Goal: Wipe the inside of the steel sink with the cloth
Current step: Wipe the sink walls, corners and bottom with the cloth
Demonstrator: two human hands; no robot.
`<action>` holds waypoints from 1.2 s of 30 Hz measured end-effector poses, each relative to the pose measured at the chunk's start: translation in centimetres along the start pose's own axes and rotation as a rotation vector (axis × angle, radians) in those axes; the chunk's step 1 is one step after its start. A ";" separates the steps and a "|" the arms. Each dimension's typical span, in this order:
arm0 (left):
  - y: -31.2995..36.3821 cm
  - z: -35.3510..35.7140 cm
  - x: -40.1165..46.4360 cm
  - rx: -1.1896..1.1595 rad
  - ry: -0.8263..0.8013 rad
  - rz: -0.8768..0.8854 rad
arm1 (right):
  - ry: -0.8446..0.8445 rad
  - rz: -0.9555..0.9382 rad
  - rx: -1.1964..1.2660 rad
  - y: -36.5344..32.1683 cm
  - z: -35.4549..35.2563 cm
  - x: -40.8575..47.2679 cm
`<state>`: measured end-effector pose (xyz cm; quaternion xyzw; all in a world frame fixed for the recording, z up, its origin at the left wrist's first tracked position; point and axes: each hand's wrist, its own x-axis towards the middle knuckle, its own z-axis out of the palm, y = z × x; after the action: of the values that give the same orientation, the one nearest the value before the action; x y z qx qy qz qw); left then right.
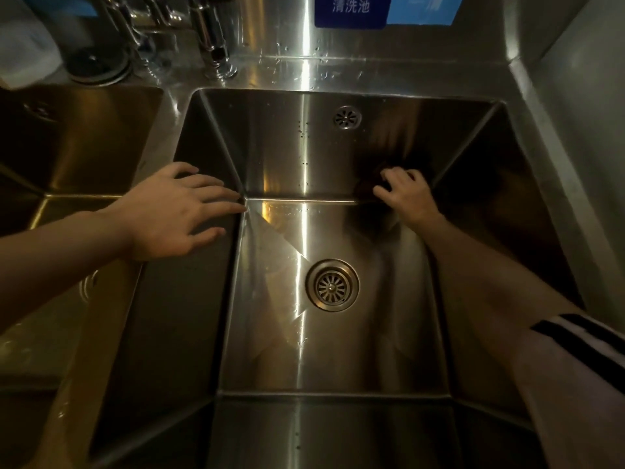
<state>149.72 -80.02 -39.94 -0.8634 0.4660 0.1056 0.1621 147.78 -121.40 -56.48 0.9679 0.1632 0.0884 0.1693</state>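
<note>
The deep steel sink [287, 157] fills the middle of the head view, with a round drain strainer [332, 285] in its floor and an overflow grille [347, 117] on the back wall. My right hand [407, 194] reaches down into the far right corner and presses a dark cloth [372, 182] against the foot of the back wall. Most of the cloth is hidden under the fingers. My left hand [176, 211] hovers flat with fingers spread over the divider on the sink's left side, holding nothing.
A second basin [67, 147] lies to the left. Taps and hoses [209, 38] stand at the back left beside a round dark strainer [98, 67]. A blue sign [350, 10] hangs on the wet backsplash. A steel wall [575, 130] rises on the right.
</note>
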 end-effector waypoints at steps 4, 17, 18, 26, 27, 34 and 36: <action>0.0 -0.2 -0.1 0.001 0.048 0.011 | -0.115 -0.129 -0.031 -1.4 2.3 0.3; 0.6 -0.9 -0.2 -0.019 -0.002 -0.018 | 0.390 -0.014 0.015 -0.5 -1.2 1.6; 0.7 -1.0 -0.2 -0.016 -0.022 -0.028 | 0.466 -0.001 0.003 -0.2 -2.4 2.0; 0.8 -1.3 0.0 0.067 -0.133 -0.038 | 0.760 0.116 0.042 1.8 -11.1 3.5; 0.7 -1.2 -0.1 0.064 -0.120 -0.036 | 0.767 0.125 0.049 1.7 -11.2 3.6; 0.3 -0.7 -0.1 0.047 -0.060 -0.031 | 0.659 0.016 -0.043 -1.3 -6.0 4.7; 0.4 -0.8 -0.2 0.038 -0.041 -0.028 | 0.608 -0.082 -0.073 -2.5 -3.8 4.9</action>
<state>149.27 -80.39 -39.18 -0.8642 0.4524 0.1121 0.1894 150.79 -116.31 -53.28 0.8830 0.2422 0.3726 0.1509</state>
